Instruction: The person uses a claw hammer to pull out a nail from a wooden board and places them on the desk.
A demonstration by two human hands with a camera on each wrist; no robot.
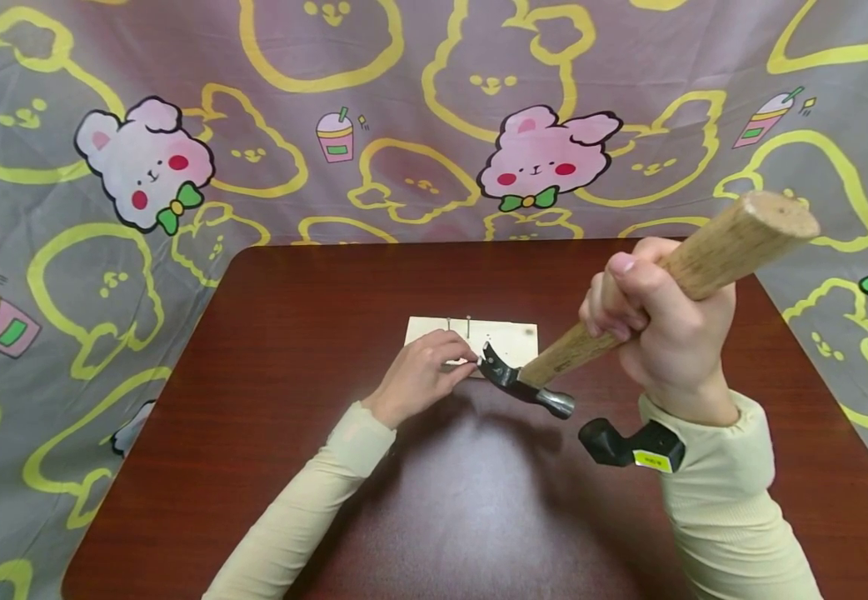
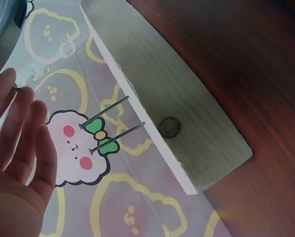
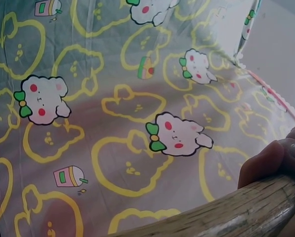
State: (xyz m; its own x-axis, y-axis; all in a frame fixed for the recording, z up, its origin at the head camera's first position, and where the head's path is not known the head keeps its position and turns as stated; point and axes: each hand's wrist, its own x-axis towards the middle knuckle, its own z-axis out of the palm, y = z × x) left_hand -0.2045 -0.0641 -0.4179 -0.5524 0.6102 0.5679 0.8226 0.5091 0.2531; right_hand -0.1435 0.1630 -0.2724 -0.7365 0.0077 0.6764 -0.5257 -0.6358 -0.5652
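My right hand [image 1: 666, 325] grips the wooden handle of a claw hammer [image 1: 576, 354], raised above the table with the handle's butt up toward the camera. In the head view the hammer's claw overlaps the area right at my left fingertips. Thumb and index finger of my left hand [image 2: 19, 163] pinch a nail [image 2: 17, 89], of which only a small end shows. A pale wooden board [image 2: 177, 94] lies by the left hand. Two long nails [image 2: 118, 138] stand side by side out of its narrow face, apart from the hand. Only the handle [image 3: 236, 212] shows in the right wrist view.
The dark red-brown table [image 1: 291, 300] has rounded far corners. Behind it and along both sides hangs a patterned cloth [image 1: 404, 183] with rabbit faces and drink cups. A black wrist camera [image 1: 632, 446] juts from the right sleeve over the table.
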